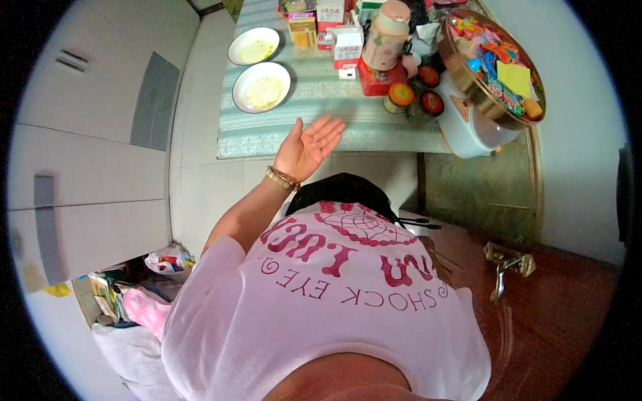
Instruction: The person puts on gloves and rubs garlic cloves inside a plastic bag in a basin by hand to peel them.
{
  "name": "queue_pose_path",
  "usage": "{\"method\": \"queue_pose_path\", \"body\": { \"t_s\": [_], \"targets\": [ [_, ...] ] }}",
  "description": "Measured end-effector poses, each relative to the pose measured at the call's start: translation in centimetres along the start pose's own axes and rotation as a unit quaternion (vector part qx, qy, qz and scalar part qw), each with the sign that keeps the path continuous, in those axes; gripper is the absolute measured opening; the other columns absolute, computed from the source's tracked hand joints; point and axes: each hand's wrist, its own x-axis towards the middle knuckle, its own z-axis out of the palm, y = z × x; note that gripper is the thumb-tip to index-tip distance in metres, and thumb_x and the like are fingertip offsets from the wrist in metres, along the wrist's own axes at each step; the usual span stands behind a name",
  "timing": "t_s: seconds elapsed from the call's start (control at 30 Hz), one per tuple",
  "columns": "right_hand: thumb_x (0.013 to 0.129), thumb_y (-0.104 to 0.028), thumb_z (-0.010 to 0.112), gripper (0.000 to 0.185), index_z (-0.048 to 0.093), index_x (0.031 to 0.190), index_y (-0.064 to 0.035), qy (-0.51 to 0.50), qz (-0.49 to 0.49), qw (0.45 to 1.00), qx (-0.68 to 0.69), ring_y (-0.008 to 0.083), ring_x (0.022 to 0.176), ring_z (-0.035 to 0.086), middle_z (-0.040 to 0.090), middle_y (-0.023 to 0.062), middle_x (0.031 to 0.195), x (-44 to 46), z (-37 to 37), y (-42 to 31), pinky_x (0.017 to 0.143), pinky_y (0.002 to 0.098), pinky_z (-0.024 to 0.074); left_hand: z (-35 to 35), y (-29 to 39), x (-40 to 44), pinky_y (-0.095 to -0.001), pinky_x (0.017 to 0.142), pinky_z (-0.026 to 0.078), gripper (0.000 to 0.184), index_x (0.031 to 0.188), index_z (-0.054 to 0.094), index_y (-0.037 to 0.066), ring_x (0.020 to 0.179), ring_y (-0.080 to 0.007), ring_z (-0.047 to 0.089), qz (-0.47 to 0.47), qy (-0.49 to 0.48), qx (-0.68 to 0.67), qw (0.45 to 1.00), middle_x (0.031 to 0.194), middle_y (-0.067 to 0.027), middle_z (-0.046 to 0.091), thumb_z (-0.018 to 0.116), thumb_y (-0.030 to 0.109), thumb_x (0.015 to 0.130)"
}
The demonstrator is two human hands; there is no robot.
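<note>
My left hand (309, 148) is held palm up near the front edge of the table (251, 142), with its fingers stretched out and nothing in it. A beaded bracelet (281, 178) circles its wrist. Ahead and to the left of the hand, two white dishes stand one behind the other: the nearer dish (261, 87) and the farther dish (253, 46) both hold pale yellowish food. My right hand does not show.
Milk cartons (348, 48), a pink-topped bottle (387, 35) on a red box (381, 79), and jars (399, 95) stand at the right. Beyond are a round tin of colourful items (496, 67) and a white appliance (465, 123). Cabinets (87, 160) line the left.
</note>
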Motion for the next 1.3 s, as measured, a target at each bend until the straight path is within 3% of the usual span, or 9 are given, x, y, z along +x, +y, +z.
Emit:
{"method": "queue_pose_path", "body": {
  "t_s": [0.13,0.2,0.23,0.3,0.4,0.6,0.77,1.03,1.3],
  "targets": [
    [0.085,-0.028,0.046,0.020,0.055,0.079,-0.0105,-0.013,0.020,0.998,0.065,0.0100,0.040,0.037,0.042,-0.0030,0.050,1.5,-0.7,5.5,0.039,0.0268,0.0347,0.1,2.2,-3.1,-0.0404,0.107,0.028,0.057,0.134,0.027,-0.003,0.129,-0.0325,0.029,-0.008,-0.021,0.000,1.000,0.138,-0.0233,0.029,0.026,0.040,0.096],
    [0.086,-0.028,0.045,0.022,0.055,0.079,-0.0099,-0.194,0.028,0.953,0.231,0.0100,0.038,0.036,0.041,-0.0031,0.049,4.5,-2.6,10.3,0.037,0.0270,0.0334,-0.3,3.4,-5.0,-0.0408,0.107,0.027,0.056,0.133,0.028,-0.004,0.131,-0.0325,0.027,-0.010,-0.025,0.021,0.999,0.139,-0.0233,0.027,0.026,0.039,0.096],
    [0.087,-0.028,0.045,0.022,0.055,0.079,-0.0096,-0.480,0.109,0.774,0.398,0.0100,0.038,0.035,0.040,-0.0031,0.048,8.0,-5.1,14.1,0.037,0.0270,0.0327,-0.6,3.9,-5.9,-0.0408,0.107,0.027,0.056,0.133,0.028,-0.004,0.131,-0.0325,0.027,-0.014,-0.025,0.020,0.999,0.139,-0.0233,0.027,0.026,0.039,0.096],
    [0.086,-0.029,0.047,0.021,0.054,0.089,-0.0094,-0.079,0.007,0.988,0.134,0.0109,0.038,0.036,0.041,-0.0018,0.048,1.7,0.2,11.7,0.036,0.0264,0.0331,-1.0,5.1,-7.5,-0.0389,0.104,0.032,0.049,0.131,0.031,-0.004,0.126,-0.0301,0.034,-0.021,-0.012,0.045,0.999,0.135,-0.0218,0.035,0.034,0.030,0.096],
    [0.085,-0.030,0.051,0.028,0.054,0.104,-0.0093,0.038,-0.025,0.999,-0.019,0.0123,0.038,0.038,0.042,0.0003,0.049,-2.1,4.8,13.1,0.035,0.0255,0.0337,-3.6,6.8,-9.6,-0.0340,0.097,0.039,0.042,0.128,0.035,-0.005,0.114,-0.0239,0.047,-0.038,0.044,0.144,0.988,0.125,-0.0170,0.046,0.043,0.017,0.093],
    [0.086,-0.033,0.047,0.033,0.056,0.101,-0.0047,-0.047,-0.246,0.968,0.009,0.0177,0.054,0.051,0.054,0.0051,0.066,-18.0,11.2,19.1,0.047,0.0314,0.0405,-9.0,7.5,-14.0,-0.0238,0.078,0.043,0.040,0.125,0.040,-0.005,0.083,-0.0120,0.050,-0.129,0.043,0.163,0.977,0.101,-0.0072,0.052,0.049,0.002,0.086],
    [0.085,-0.031,0.045,0.033,0.058,0.093,-0.0017,0.057,0.045,0.970,0.232,0.0173,0.049,0.043,0.046,0.0052,0.059,-19.1,6.0,34.8,0.045,0.0303,0.0343,-10.5,6.6,-17.3,-0.0229,0.076,0.041,0.048,0.128,0.037,-0.007,0.083,-0.0118,0.046,-0.127,0.061,0.217,0.966,0.104,-0.0087,0.048,0.045,-0.006,0.081],
    [0.082,-0.018,0.050,0.016,0.063,0.084,-0.0083,0.129,0.007,0.982,0.140,0.0192,0.063,0.056,0.057,0.0091,0.070,-21.3,4.5,28.5,0.059,0.0315,0.0474,-9.7,4.9,-21.9,-0.0245,0.073,0.044,0.042,0.123,0.041,-0.004,0.080,-0.0133,0.049,-0.046,0.155,0.201,0.966,0.096,-0.0088,0.052,0.047,-0.004,0.082],
    [0.078,-0.012,0.056,0.023,0.055,0.100,-0.0043,0.049,-0.126,0.986,0.093,0.0133,0.060,0.052,0.053,0.0050,0.066,-27.0,10.5,15.3,0.054,0.0267,0.0427,-8.7,-4.6,-20.3,-0.0234,0.062,0.038,0.033,0.119,0.044,0.003,0.065,-0.0087,0.042,-0.179,0.114,0.218,0.953,0.075,0.0006,0.044,0.051,0.006,0.087]
  ]
}}
